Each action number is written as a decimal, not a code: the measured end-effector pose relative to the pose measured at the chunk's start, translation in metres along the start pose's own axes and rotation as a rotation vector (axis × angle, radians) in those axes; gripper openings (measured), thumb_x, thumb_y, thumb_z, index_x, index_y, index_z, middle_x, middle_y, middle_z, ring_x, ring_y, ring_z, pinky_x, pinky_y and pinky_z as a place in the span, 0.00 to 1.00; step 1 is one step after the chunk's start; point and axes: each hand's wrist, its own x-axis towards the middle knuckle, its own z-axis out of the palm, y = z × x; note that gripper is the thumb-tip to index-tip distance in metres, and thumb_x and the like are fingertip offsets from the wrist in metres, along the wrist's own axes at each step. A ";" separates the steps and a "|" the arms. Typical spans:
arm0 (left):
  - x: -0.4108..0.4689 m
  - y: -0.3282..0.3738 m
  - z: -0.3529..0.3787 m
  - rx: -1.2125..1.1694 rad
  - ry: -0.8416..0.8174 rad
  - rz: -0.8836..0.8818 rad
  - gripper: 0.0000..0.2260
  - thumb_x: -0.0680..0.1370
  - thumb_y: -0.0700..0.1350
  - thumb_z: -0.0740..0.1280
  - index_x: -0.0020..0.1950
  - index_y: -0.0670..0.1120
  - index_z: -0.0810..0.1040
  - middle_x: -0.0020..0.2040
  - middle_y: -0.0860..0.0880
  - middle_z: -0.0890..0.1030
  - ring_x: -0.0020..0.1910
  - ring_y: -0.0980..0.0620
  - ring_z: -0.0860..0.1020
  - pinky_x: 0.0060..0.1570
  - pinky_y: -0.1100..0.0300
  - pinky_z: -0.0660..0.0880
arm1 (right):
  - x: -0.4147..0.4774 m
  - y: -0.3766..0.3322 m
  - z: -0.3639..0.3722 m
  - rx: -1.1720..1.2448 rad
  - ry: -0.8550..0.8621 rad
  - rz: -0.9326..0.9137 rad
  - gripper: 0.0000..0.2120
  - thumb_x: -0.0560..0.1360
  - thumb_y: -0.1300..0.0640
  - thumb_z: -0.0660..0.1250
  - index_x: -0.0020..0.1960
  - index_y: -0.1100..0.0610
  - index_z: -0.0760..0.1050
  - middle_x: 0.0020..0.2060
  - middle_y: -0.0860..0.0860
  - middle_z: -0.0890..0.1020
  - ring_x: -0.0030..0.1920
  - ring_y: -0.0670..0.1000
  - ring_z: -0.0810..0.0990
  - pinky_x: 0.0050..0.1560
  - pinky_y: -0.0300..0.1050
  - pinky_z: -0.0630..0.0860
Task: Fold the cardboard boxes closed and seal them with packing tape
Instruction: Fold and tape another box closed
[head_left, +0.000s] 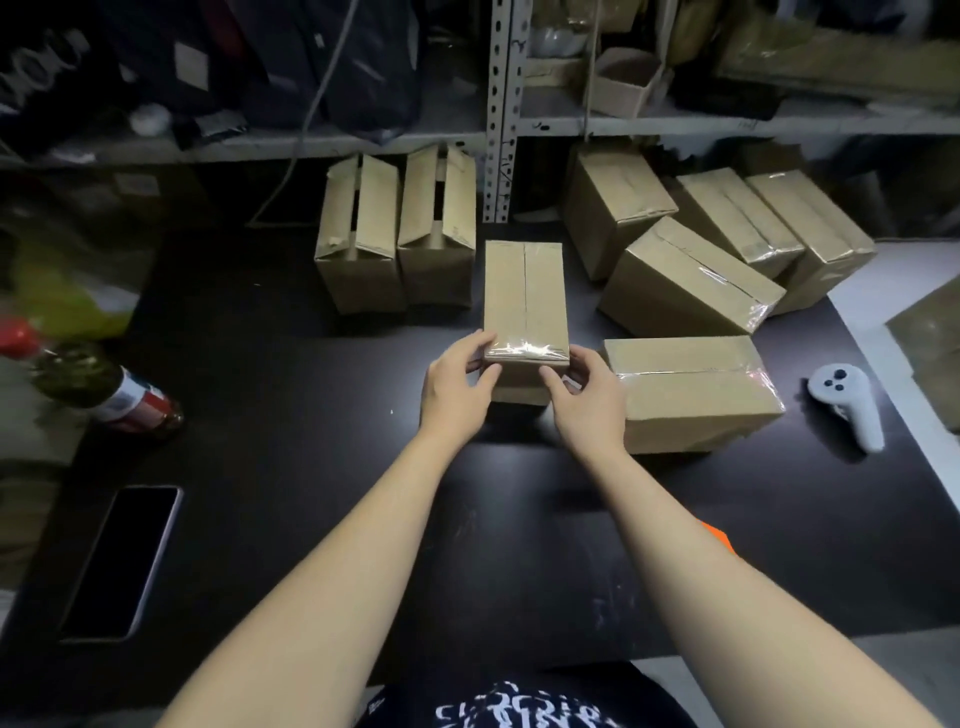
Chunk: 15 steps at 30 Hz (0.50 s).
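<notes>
A closed cardboard box (523, 296) stands in the middle of the black table (291, 415), its long top seam running away from me and shiny clear tape across its near edge. My left hand (457, 382) grips the box's near left corner, thumb on the taped edge. My right hand (587, 397) holds the near right corner with curled fingers. Two boxes with loose, untaped flaps (395, 234) stand behind it to the left. No tape roll is in sight.
Several taped boxes (691, 280) lie at the right, one (691, 389) right beside my right hand. A white controller (847, 405) lies at far right, a phone (119, 561) at near left, a bottle (98, 384) at left. Metal shelving (501, 109) backs the table.
</notes>
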 end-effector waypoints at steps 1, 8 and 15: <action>0.007 0.001 -0.001 -0.010 -0.004 -0.013 0.19 0.80 0.39 0.71 0.70 0.49 0.78 0.66 0.53 0.80 0.60 0.60 0.78 0.62 0.72 0.73 | 0.007 -0.002 0.004 0.008 0.006 0.003 0.15 0.77 0.59 0.74 0.63 0.55 0.79 0.53 0.47 0.83 0.49 0.39 0.82 0.53 0.24 0.74; 0.051 0.006 0.003 -0.011 -0.079 -0.065 0.21 0.80 0.38 0.70 0.72 0.53 0.77 0.68 0.51 0.79 0.64 0.55 0.79 0.67 0.55 0.76 | 0.052 -0.009 0.016 -0.012 0.039 0.008 0.17 0.78 0.59 0.73 0.66 0.56 0.78 0.57 0.51 0.84 0.54 0.46 0.82 0.59 0.36 0.77; 0.082 0.011 -0.009 0.059 -0.081 -0.023 0.22 0.79 0.36 0.68 0.71 0.53 0.77 0.65 0.53 0.80 0.55 0.56 0.81 0.60 0.57 0.79 | 0.072 -0.028 0.019 -0.138 0.031 -0.043 0.27 0.76 0.54 0.73 0.73 0.55 0.72 0.66 0.50 0.80 0.67 0.50 0.77 0.71 0.48 0.72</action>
